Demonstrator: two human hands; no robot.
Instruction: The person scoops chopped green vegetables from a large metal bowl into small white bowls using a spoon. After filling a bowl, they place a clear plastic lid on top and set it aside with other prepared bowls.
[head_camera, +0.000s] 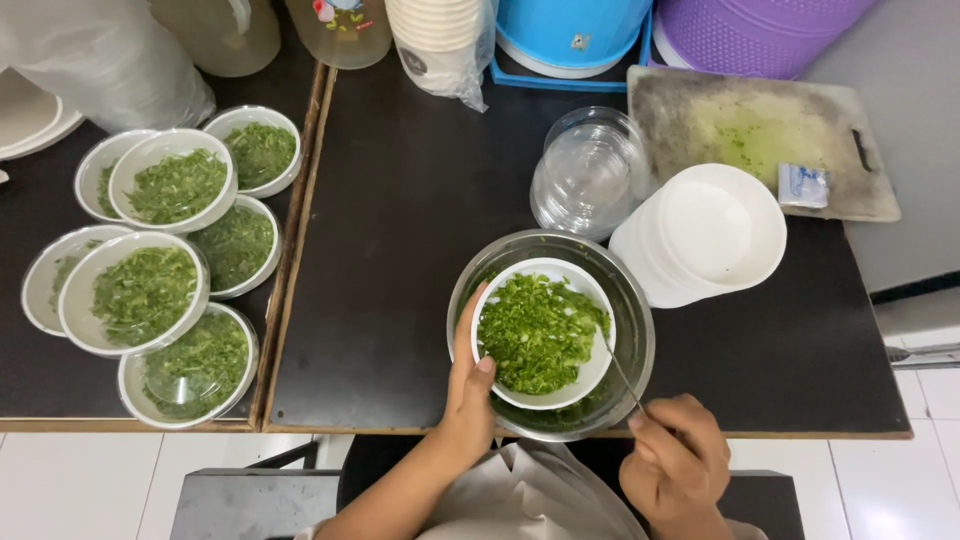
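A white bowl (590, 375) heaped with chopped green herbs (538, 333) sits inside a steel mixing bowl (636, 315) near the table's front edge. My left hand (467, 385) grips the white bowl's left rim, thumb over the edge. A thin metal spoon (622, 372) is held by its handle in my right hand (676, 462), its tip down at the herbs on the bowl's right side.
Several lidded white bowls of chopped greens (150, 290) are stacked on the left table. Behind the steel bowl lie clear lids (588, 172), a stack of empty white bowls (705, 232) and a stained cutting board (760, 135). Tubs and cups line the back edge.
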